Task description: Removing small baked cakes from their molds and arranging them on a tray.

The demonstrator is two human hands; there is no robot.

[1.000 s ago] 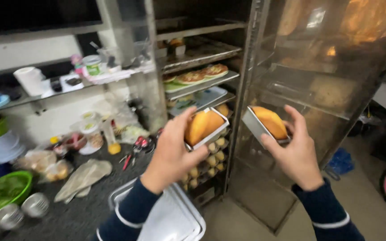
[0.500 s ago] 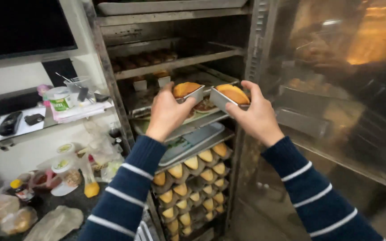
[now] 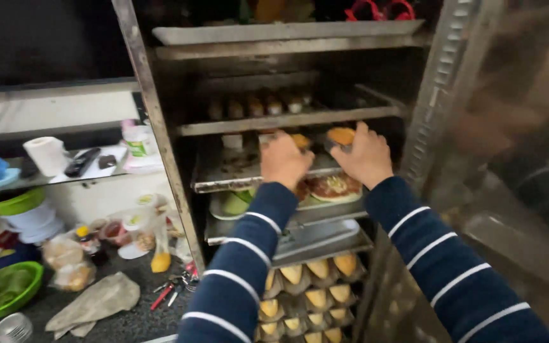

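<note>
Rack cabinet, metal, door open, several shelves. Left hand (image 3: 285, 161): reaches into the middle shelf, fingers curled over a small loaf tin (image 3: 300, 140) with golden cake, of which only an edge shows past the knuckles; the grip itself is hidden. Right hand (image 3: 366, 157): closed around a second loaf tin (image 3: 341, 136) of golden cake, thumb at its near side, the tin at the right of the same shelf, over a worn baking tray (image 3: 230, 171). Both arms in dark blue sleeves with thin white stripes. Shelf above: row of small baked pieces (image 3: 255, 105), blurred. Shelf below: plate with a round topped flatbread (image 3: 334, 187). Lowest racks: rows of pale yellow wedge-shaped cakes (image 3: 306, 274). Left of cabinet: wall shelf with a paper roll (image 3: 47, 155); dark counter with a green bowl (image 3: 4, 289), bagged food and red-handled pliers (image 3: 164, 293).
</note>
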